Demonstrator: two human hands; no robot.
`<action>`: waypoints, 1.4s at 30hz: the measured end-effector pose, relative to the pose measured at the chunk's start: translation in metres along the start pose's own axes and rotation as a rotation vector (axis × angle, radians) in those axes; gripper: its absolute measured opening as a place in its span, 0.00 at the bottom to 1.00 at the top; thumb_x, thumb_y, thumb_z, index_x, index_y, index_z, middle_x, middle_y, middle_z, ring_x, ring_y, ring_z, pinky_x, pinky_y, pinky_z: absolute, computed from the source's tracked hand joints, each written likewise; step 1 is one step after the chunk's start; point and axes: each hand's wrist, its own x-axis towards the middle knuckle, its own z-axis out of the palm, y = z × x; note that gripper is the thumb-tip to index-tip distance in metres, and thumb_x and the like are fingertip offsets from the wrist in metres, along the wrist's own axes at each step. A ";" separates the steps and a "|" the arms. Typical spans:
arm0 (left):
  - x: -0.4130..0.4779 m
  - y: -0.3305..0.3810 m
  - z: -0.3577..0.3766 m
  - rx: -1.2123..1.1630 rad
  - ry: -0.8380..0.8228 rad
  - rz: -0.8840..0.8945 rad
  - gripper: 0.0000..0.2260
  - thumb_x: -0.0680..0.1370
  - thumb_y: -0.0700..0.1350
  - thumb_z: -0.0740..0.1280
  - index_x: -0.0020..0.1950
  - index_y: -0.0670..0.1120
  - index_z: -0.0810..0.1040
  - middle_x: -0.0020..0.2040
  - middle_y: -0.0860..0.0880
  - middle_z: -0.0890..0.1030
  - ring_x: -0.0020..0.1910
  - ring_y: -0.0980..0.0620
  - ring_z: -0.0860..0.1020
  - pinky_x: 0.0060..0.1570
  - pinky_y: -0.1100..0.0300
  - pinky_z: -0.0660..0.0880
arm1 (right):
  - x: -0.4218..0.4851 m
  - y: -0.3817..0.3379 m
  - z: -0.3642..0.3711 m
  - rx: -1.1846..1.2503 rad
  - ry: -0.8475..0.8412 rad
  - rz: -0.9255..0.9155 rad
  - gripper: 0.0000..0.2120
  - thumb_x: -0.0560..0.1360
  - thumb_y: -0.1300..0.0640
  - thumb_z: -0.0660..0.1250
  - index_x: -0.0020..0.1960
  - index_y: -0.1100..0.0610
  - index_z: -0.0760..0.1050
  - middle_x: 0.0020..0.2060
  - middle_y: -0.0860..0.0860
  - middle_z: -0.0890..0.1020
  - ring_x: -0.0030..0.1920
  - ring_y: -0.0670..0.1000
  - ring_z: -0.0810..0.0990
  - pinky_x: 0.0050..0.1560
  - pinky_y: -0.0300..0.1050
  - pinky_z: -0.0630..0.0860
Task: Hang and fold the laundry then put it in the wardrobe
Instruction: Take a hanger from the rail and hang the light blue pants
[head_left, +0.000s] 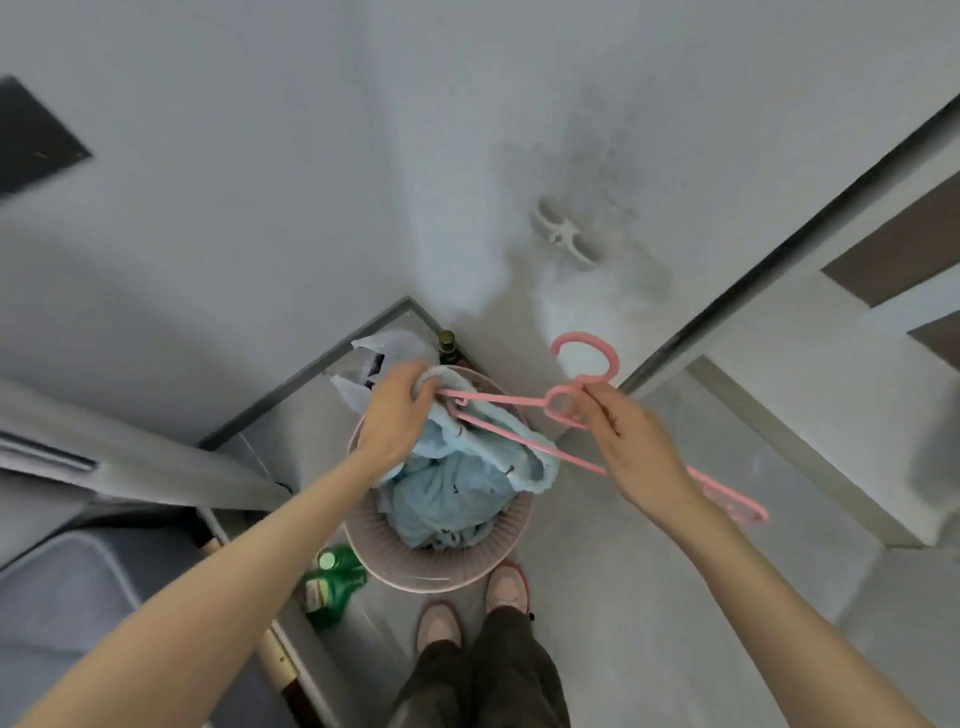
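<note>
Grey painted walls (311, 156), two of them, meet in a corner straight ahead. The right one is smudged dark around one white fitting (569, 236). Below lies a pale grey floor (649, 597) with a dark skirting line.

One round pink laundry basket (436, 579) stands on the floor in that corner, just in front of the person's two shoes (439, 626). One light blue garment (447, 499) fills it and is pulled up out of the top.

One pink hanger (498, 399) is held across the basket, hook pointing away. The left hand (397, 410) has its fingers curled round the garment's upper edge, bunched against the hanger's left tip. The right hand (631, 447) pinches the hanger at its neck, just under the hook.

Two bottles stand by the basket: a green bottle (332, 577) touching its left side and a dark bottle (447, 345) behind it, beside one crumpled plastic bag (384, 348).
</note>
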 end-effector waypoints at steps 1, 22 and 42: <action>-0.003 0.015 -0.013 0.012 -0.032 0.025 0.08 0.80 0.42 0.60 0.44 0.40 0.73 0.37 0.49 0.73 0.37 0.51 0.70 0.34 0.67 0.64 | -0.003 -0.014 -0.010 -0.025 -0.005 -0.017 0.10 0.81 0.52 0.56 0.47 0.38 0.71 0.40 0.31 0.75 0.41 0.33 0.75 0.42 0.25 0.67; -0.099 0.327 -0.167 0.046 -0.137 0.574 0.14 0.76 0.52 0.68 0.36 0.44 0.77 0.31 0.53 0.74 0.30 0.61 0.70 0.33 0.69 0.66 | -0.127 -0.167 -0.190 0.254 0.391 -0.258 0.15 0.82 0.53 0.56 0.38 0.55 0.72 0.22 0.47 0.67 0.27 0.44 0.65 0.34 0.38 0.66; -0.219 0.498 -0.139 0.675 0.249 1.247 0.24 0.76 0.65 0.47 0.44 0.48 0.73 0.36 0.53 0.73 0.33 0.51 0.72 0.27 0.62 0.63 | -0.266 -0.166 -0.351 0.434 0.571 -0.401 0.14 0.82 0.54 0.57 0.42 0.59 0.74 0.27 0.53 0.65 0.26 0.42 0.62 0.28 0.33 0.62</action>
